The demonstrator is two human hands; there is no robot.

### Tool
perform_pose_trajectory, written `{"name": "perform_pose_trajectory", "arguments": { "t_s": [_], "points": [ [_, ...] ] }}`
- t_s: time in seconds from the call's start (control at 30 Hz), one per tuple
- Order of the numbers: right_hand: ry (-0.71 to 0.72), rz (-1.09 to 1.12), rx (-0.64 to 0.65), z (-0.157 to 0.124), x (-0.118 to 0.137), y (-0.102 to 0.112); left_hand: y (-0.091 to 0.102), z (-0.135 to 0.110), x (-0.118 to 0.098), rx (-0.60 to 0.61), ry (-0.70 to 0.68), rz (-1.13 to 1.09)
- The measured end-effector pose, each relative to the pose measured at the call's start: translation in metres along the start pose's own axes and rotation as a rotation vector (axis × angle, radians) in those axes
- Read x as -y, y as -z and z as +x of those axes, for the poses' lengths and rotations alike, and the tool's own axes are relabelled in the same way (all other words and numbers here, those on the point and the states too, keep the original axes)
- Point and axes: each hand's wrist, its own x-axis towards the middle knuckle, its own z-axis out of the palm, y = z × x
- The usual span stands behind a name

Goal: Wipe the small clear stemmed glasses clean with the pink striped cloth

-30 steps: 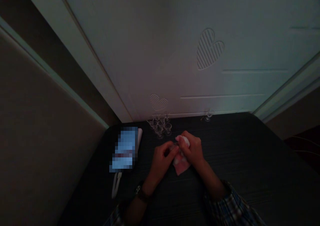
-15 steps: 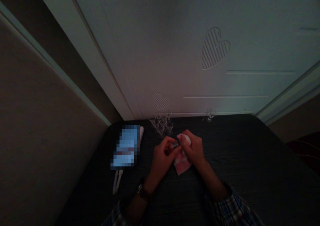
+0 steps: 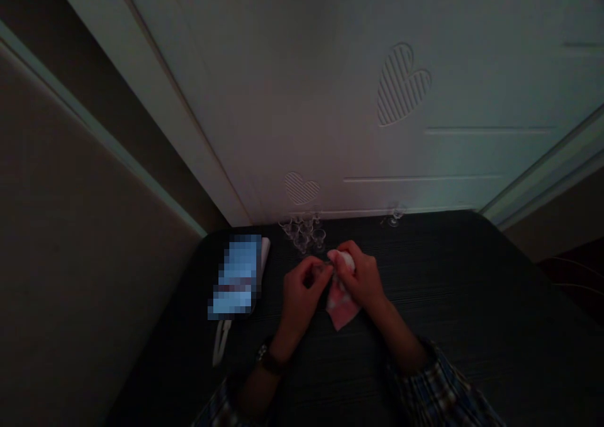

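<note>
My left hand (image 3: pixel 302 288) is closed around a small clear glass (image 3: pixel 318 270), most of which the fingers hide. Bunched in my right hand (image 3: pixel 363 277) is a pink and white cloth (image 3: pixel 342 310), its loose end hanging down toward me. The cloth touches or nearly touches the glass where the fingertips of both hands come together. Just beyond my left hand stands a cluster of several tiny stemmed glasses (image 3: pixel 303 232). Another small stemmed glass (image 3: pixel 394 218) is apart from them, farther right at the table's back edge.
A lit phone with a blurred screen (image 3: pixel 238 276) lies at the left on the dark table (image 3: pixel 448 288), beside a white object and a white cable (image 3: pixel 219 345). Behind the table rises a white panel (image 3: pixel 302 119) with heart reliefs. A wall stands at the left.
My left hand has shifted slightly left and turned, so the glass in it shows less. The cloth in my right hand has moved a little. The view has tilted slightly.
</note>
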Motion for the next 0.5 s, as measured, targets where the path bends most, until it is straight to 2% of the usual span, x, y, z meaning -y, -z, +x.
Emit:
{"name": "perform_pose_trajectory", "arguments": {
  "t_s": [0.23,0.5],
  "points": [
    [-0.023,0.012,-0.018,0.0012,-0.002,-0.002,0.0027,0.0033,0.001,-0.084,-0.003,-0.138],
    [-0.045,0.074,-0.045,0.0007,-0.0045,-0.0001,0.0063,0.0049,0.0006,-0.057,0.029,-0.307]
  ]
}}
